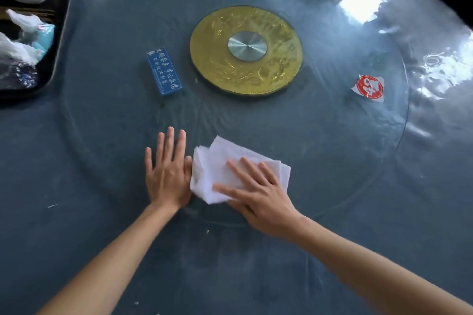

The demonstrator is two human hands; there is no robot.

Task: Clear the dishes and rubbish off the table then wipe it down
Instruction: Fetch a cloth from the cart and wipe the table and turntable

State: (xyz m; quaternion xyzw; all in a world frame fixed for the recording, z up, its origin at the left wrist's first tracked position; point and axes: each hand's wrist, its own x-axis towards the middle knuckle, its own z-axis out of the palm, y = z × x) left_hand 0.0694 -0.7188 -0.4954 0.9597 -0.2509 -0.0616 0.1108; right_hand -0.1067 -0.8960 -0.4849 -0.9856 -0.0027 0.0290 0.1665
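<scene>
Dark blue round table (76, 238) fills the view, with a clear glass turntable (345, 161) on top and glare on its far right side. Gold disc (212, 59) with a metal hub sits at the turntable centre. Black tray (60, 33) at far left edge, holding crumpled plastic bags, white cups, rubbish. White cloth (212, 174), folded, lies on the near part of the turntable. Right hand (258, 194) lies flat on the cloth, fingers straight, pressing down, not gripping. Left hand (167, 176) flat on the glass just beside the cloth, fingers spread, thumb touching the cloth edge. Blue sign block (164, 71) left of the disc. Red-white sticker (368, 88) on the right. Small crumbs on near tabletop.
</scene>
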